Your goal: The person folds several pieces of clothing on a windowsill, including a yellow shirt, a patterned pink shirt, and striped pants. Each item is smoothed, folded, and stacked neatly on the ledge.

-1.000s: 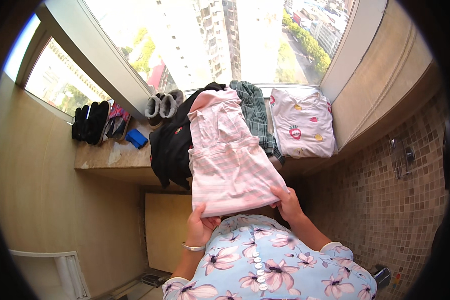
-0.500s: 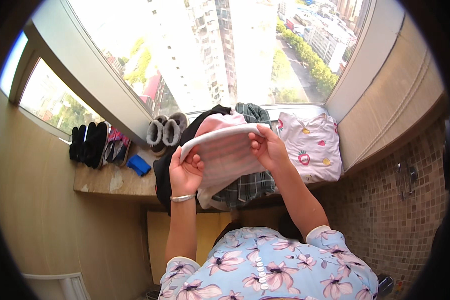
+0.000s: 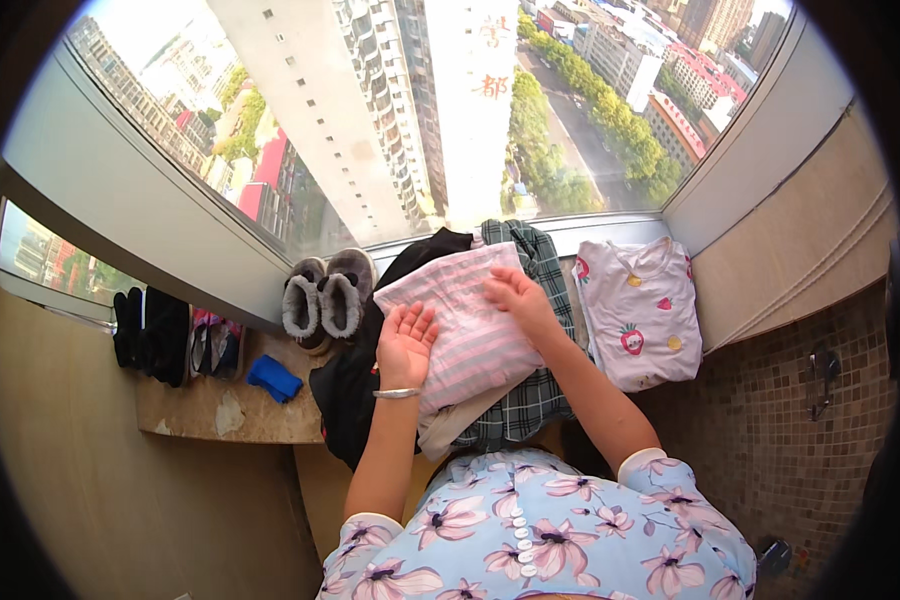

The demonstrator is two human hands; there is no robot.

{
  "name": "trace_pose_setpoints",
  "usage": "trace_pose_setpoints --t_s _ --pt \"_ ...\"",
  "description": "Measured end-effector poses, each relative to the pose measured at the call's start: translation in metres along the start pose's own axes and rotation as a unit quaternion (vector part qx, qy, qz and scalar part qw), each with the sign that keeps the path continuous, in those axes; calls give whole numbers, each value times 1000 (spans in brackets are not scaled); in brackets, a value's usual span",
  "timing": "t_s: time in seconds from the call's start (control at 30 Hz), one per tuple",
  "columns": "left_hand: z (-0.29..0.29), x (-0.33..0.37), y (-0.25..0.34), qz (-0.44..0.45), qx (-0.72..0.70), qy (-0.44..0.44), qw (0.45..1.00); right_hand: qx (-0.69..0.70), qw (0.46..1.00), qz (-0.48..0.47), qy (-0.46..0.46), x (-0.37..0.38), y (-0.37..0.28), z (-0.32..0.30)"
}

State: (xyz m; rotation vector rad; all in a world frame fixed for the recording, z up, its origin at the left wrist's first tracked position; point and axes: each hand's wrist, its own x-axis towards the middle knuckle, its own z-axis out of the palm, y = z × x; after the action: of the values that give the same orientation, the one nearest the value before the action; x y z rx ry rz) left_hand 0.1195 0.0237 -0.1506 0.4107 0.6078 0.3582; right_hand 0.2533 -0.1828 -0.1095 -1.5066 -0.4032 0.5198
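Along the window ledge [image 3: 232, 418], from its left end: dark footwear [image 3: 152, 332] stands against the wall, then colourful sandals [image 3: 214, 343], a small blue folded item [image 3: 273, 378], and a pair of grey fleece-lined slippers [image 3: 328, 296] against the window frame. No box, basket or other container shows in view; every item lies directly on the ledge or on other clothing.

Centre of ledge: a black garment [image 3: 348, 385] is spread beneath the working pile and hangs over the edge. On it lies a green plaid garment [image 3: 530, 400], and on top of that the pink striped garment [image 3: 465, 320], folded into a compact rectangle. The left hand [image 3: 406, 343] is open, fingers spread, palm up, against the fold's left edge. The right hand [image 3: 515, 298] is flat, fingers together, pressing the top of the fold.

Right of pile: a white top with fruit print [image 3: 638, 310] lies folded flat, apart from both hands.

Assessment: the striped piece appears folded and being smoothed; the plaid and black garments look unfolded, so work remains.
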Motion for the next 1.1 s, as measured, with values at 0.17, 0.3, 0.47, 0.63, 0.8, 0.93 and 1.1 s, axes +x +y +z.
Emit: trace_pose_setpoints --t_s 0.17,0.3,0.47,0.63,0.8,0.93,1.1 --pt "-1 -63 3 83 108 -62 989 -459 824 -279 -178 -57 -47 35" --pt "-8 -109 0 133 163 -54 976 -563 758 -259 -204 -63 -16 65" --pt "-4 -160 -16 124 195 -53 972 -613 710 -278 -207 -60 1 64" --pt "-13 -182 -62 -33 235 -123 964 -661 625 -367 -196 -55 36 73" --pt "-9 -185 -99 -154 279 -182 930 -627 670 -257 -304 -31 2 61" --pt "8 -179 -121 -199 301 -248 899 -479 812 -135 -305 -13 -49 40" --pt "84 -176 -149 -144 275 -385 869 110 992 0 -62 -32 -132 2"
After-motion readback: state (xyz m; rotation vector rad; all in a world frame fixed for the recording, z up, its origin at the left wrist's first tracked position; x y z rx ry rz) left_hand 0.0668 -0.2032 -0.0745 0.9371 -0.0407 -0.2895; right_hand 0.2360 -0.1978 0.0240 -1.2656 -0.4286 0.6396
